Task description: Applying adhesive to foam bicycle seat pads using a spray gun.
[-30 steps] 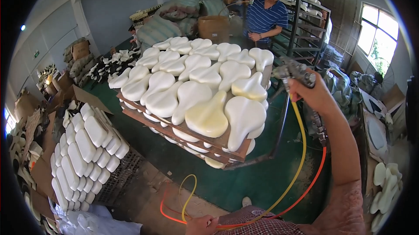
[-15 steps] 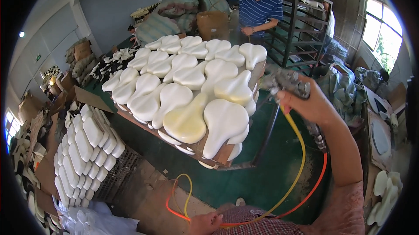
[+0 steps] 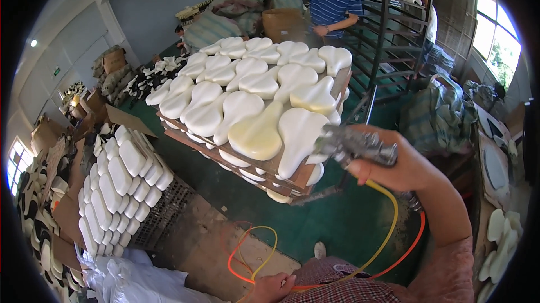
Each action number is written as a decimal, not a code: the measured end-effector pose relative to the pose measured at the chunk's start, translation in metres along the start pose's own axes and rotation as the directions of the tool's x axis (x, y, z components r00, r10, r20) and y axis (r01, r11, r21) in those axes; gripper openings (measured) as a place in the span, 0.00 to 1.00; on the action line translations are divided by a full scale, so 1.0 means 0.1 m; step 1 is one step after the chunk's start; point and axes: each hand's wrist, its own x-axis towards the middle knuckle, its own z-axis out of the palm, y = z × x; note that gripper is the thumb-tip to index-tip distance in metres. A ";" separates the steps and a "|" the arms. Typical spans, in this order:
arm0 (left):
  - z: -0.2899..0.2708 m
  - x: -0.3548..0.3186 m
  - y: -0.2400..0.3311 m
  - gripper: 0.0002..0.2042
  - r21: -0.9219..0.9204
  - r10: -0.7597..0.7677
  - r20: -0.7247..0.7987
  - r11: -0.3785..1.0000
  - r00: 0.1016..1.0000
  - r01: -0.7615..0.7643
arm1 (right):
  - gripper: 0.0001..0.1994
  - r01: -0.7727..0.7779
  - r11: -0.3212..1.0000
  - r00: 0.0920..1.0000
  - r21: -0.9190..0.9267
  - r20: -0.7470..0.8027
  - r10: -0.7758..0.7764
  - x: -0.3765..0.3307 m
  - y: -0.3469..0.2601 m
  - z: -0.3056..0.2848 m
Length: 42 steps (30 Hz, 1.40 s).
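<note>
My right hand (image 3: 394, 162) is closed round a metal spray gun (image 3: 360, 147), slightly blurred. Its nozzle points left, by the nearest white saddle-shaped pad (image 3: 301, 137); whether it touches I cannot tell. A yellow hose (image 3: 395, 213) and an orange hose (image 3: 415, 240) hang from the gun and loop down to my left hand (image 3: 273, 288). That hand, low in the picture, is closed round the hoses. Rows of such pads cover a stacked board (image 3: 247, 158). One near pad (image 3: 257, 135) and another behind it (image 3: 313, 96) look yellowish and wet.
At the left, rounded white pads (image 3: 111, 182) are stacked on a dark crate (image 3: 163, 216). White plastic sheeting (image 3: 138, 280) lies at lower left. Across the board a person in a striped shirt (image 3: 334, 5) holds a tool beside a dark rack (image 3: 388, 39). Sacks (image 3: 436, 114) stand at the right.
My right hand has brought the spray gun from beside the board's right edge leftward and nearer, to the closest corner pad. My left hand stays on the hoses. The whole view has shifted slightly.
</note>
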 end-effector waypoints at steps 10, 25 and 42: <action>0.06 -0.04 0.14 0.15 -0.020 -0.071 0.091 0.997 0.993 0.073 | 0.18 0.062 0.978 0.941 -0.198 -0.315 -0.123 0.02 0.19 -0.53; 0.36 0.67 0.94 0.20 0.019 0.009 0.170 1.000 0.985 -0.012 | 0.15 0.013 0.998 0.942 -0.059 -0.335 -0.032 -0.26 0.53 -1.54; 0.45 0.22 0.61 0.14 -0.047 0.168 0.016 0.985 0.986 -0.167 | 0.21 -0.008 0.970 0.995 -0.242 -0.101 -0.017 -0.94 0.14 -0.63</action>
